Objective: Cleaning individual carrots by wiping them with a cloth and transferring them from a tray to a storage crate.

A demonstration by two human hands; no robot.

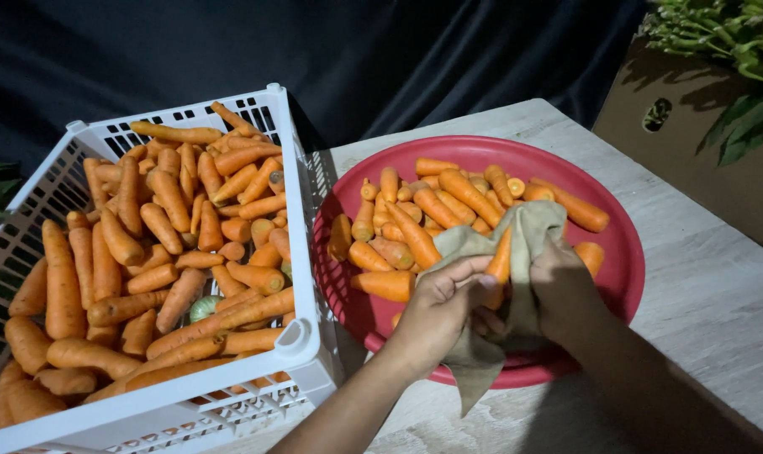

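Closest in, the left hand (443,296) and right hand (560,282) both grip an olive cloth (491,336) wrapped round one carrot (499,265) above the red basin (621,252) of carrots, with the white crate (301,244) farther left.

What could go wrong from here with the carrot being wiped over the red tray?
1. The carrot is wrapped loosely in the cloth between the left hand and right hand; it may slip out.
2. The red tray overhangs the table edge near the hands, so downward pressure might tip it.
3. The cloth's hanging tail could snag the white crate.
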